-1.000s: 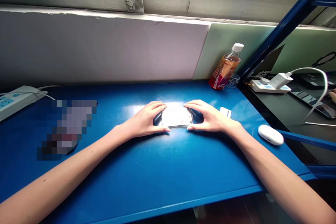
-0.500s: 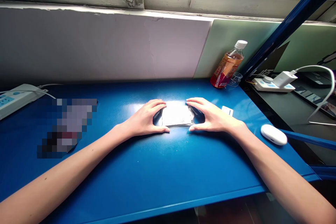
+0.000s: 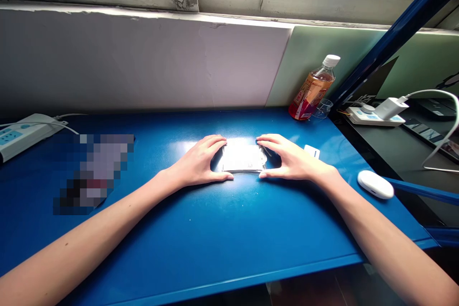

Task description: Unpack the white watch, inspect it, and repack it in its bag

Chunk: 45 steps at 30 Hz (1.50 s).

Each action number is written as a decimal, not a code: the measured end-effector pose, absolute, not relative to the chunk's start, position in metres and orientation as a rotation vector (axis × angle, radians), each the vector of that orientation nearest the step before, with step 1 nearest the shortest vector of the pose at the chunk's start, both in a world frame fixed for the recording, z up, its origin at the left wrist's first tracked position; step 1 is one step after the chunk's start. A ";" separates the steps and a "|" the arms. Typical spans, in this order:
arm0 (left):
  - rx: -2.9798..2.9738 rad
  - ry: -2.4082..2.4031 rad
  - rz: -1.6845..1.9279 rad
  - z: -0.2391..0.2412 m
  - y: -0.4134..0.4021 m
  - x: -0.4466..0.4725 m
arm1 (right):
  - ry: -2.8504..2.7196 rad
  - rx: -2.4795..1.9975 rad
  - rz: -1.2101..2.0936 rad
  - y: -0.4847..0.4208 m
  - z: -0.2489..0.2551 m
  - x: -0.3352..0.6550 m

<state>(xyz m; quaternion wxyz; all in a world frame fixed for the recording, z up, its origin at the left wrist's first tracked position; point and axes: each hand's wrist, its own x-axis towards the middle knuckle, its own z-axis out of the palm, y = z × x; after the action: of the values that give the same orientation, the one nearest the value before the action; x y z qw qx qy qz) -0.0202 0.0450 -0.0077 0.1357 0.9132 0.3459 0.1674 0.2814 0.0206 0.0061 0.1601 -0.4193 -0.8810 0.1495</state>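
Note:
A small stack of shiny clear plastic bags [image 3: 243, 158] lies flat in the middle of the blue table [image 3: 215, 244], glaring white in the light. My left hand [image 3: 201, 163] cups its left end, thumb at the near edge and fingers curled over the far edge. Mirroring it, my right hand [image 3: 291, 158] grips the right end. Both hands press inward on the stack, which rests on the table.
A tea bottle [image 3: 311, 90] and a clear cup [image 3: 322, 108] stand at the back right. A small white card [image 3: 311, 151] and a white case [image 3: 375, 184] lie right of my hands. Power strips sit at far left [image 3: 21, 135] and on the neighbouring desk [image 3: 373, 115]. A blurred patch [image 3: 95, 172] lies left.
My hands have drawn slightly closer together, squaring the stack, which looks narrower now. The view has shifted a little.

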 end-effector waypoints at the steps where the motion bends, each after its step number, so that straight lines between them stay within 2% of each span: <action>1: 2.645 1.000 0.487 -0.008 0.045 -0.020 | -2.521 -1.209 0.428 0.020 0.006 0.281; 20: 2.662 1.014 0.455 -0.007 0.043 -0.019 | -2.550 -1.226 0.411 0.017 0.007 0.276; 33: 2.771 0.842 0.458 -0.006 0.042 -0.021 | -2.581 -1.207 0.411 0.014 0.010 0.271; 45: 2.719 0.955 0.373 -0.007 0.036 -0.014 | -2.589 -1.203 0.404 0.014 0.009 0.272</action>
<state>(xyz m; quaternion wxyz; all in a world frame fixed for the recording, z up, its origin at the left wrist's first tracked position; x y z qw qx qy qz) -0.0144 0.0361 -0.0066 0.1175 0.9292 0.3264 0.1276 0.2717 0.0138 0.0094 0.1287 -0.4136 -0.8905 0.1389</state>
